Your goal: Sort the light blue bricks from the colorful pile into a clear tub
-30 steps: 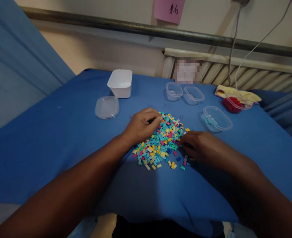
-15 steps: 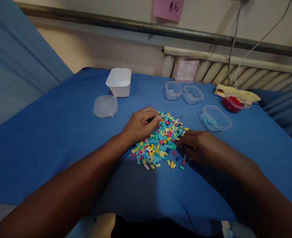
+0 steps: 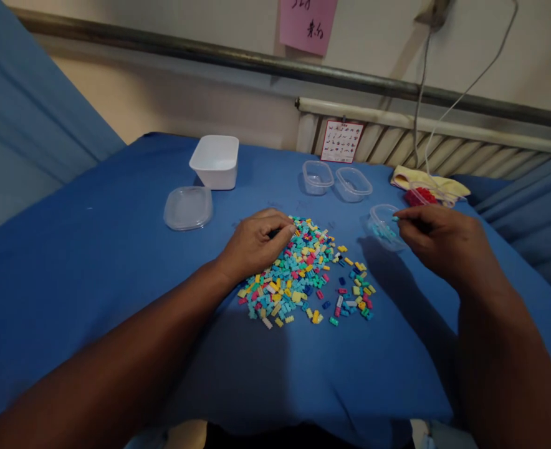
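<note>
Small toy building bricks in turquoise, yellow, pink, green and navy form a pile (image 3: pixel 298 268) on the blue cloth, with loose ones scattered on its right. My left hand (image 3: pixel 257 243) rests against the pile's left side, fingers curled in and thumb close to the forefinger; whatever it may hold is hidden. Between the thumb and fingertips of my right hand (image 3: pixel 444 240) is a light blue building brick (image 3: pixel 395 218). That hand hovers at the right rim of a clear plastic container (image 3: pixel 389 212), where several light blue bricks (image 3: pixel 382 231) lie.
Two clear containers (image 3: pixel 317 181) stand further back. A white tub (image 3: pixel 215 163) and a clear lid (image 3: pixel 189 207) sit at left. Red bricks (image 3: pixel 419 197) fill a container beside a yellow cloth (image 3: pixel 401 176). Behind the table are a radiator (image 3: pixel 383 140) and a printed card (image 3: pixel 342 141).
My right hand has moved from the pile's right side up and right to the clear container, carrying a light blue brick. My left hand stays at the pile. The view has shifted slightly.
</note>
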The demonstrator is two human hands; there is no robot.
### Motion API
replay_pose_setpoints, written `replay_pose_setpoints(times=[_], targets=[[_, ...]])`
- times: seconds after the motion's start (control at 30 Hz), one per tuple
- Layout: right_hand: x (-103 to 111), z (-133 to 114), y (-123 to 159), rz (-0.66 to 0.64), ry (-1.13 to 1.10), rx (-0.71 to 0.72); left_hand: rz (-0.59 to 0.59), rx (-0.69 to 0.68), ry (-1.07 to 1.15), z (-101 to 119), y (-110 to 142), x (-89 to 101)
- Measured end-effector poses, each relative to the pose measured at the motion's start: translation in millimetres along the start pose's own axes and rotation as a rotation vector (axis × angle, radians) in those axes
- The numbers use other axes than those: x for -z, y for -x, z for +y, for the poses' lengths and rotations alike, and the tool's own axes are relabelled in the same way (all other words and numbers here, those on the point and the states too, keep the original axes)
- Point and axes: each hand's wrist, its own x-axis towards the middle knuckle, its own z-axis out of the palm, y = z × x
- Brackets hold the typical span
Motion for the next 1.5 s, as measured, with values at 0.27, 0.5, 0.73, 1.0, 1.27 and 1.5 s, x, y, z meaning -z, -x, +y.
replay_pose_setpoints(times=[0.27, 0.5, 0.73, 1.0, 1.27, 1.5], targets=[[-14.9, 29.2, 0.4, -0.067, 0.17, -0.034, 0.006, 0.016, 0.006, -2.9, -1.5, 1.0], [-17.7, -0.2, 0.5, -0.034, 0.066, 0.041, 0.012, 0.021, 0.001, -4.5, -0.8, 1.2], [-49.5, -67.1, 4.8, -0.482, -0.188, 0.388, -0.006, 0.032, -0.014, -2.7, 0.3, 2.3], [-53.2, -70.0, -1.5, -0.585, -0.078, 0.34, -0.009, 0.03, -0.004, -3.1, -0.3, 1.2], [-43.1, -62.8, 2.1, -0.673, -0.023, 0.287, -0.006, 0.03, 0.007, -0.3, -0.2, 0.6], [-39.5, -72.7, 1.9, -0.668, 0.027, 0.318, 0.006, 0.022, 0.004, -0.6, -0.4, -0.2]])
